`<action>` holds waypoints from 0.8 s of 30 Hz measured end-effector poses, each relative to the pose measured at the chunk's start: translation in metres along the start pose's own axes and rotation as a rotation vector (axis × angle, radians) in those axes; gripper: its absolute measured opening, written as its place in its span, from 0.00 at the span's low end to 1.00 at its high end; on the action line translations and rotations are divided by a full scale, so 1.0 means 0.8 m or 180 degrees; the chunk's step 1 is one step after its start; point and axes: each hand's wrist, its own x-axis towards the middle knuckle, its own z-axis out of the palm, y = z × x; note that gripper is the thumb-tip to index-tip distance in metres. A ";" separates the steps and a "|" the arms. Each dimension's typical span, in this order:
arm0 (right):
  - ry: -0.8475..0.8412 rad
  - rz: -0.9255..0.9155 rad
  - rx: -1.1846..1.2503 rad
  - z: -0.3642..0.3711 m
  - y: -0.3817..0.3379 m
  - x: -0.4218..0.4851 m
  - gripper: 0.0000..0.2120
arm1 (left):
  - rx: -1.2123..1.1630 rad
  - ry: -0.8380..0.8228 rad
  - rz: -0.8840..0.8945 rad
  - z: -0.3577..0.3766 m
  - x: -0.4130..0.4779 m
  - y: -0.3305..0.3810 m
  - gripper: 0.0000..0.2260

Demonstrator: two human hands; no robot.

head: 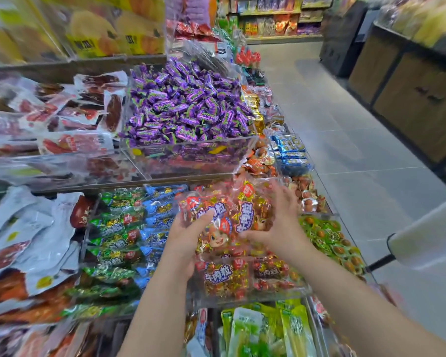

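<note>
1. Head view. Left hand sits lower centre of the frame, palm turned up. Its fingers are curled in under the snack bags and the thumb lies over the front, so it grips them from the left side
2. Right hand is just right of centre, back toward the camera. Its fingers are a little apart and bent over the right edge of the bags, thumb pressed on the lower front. The fingertips are motion-blurred
3. Both hands clamp the same bags; the thumbs are near each other, not touching
4. The snack bags are crinkled clear plastic with red and gold wrapped pieces inside. They carry a purple label with white characters, a red badge near the top and a cartoon face on the lower front. More than one bag overlaps; exact count cannot tell
5. The bags are in the lower centre, held just above a clear bin with more of the same red bags in it
6. Left of that bin are blue bags, then green bags, in rows
7. Right of it are green packs with orange-brown rounds
8. Upper centre: a clear box heaped with purple candies
9. Left edge: white and red meat packs. Bottom edge: green pouches. Right: grey floor
</note>
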 end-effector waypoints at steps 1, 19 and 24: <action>-0.0023 -0.0271 -0.0446 -0.005 0.001 0.005 0.59 | 0.0091 -0.0050 0.0011 0.000 -0.001 0.003 0.27; 0.0351 0.0683 0.0741 -0.039 0.080 0.080 0.16 | 0.0245 0.0371 0.0114 -0.007 0.020 -0.001 0.08; -0.0256 0.0401 0.0686 0.011 0.075 0.085 0.37 | 0.0193 0.0295 0.0198 -0.005 0.028 -0.009 0.10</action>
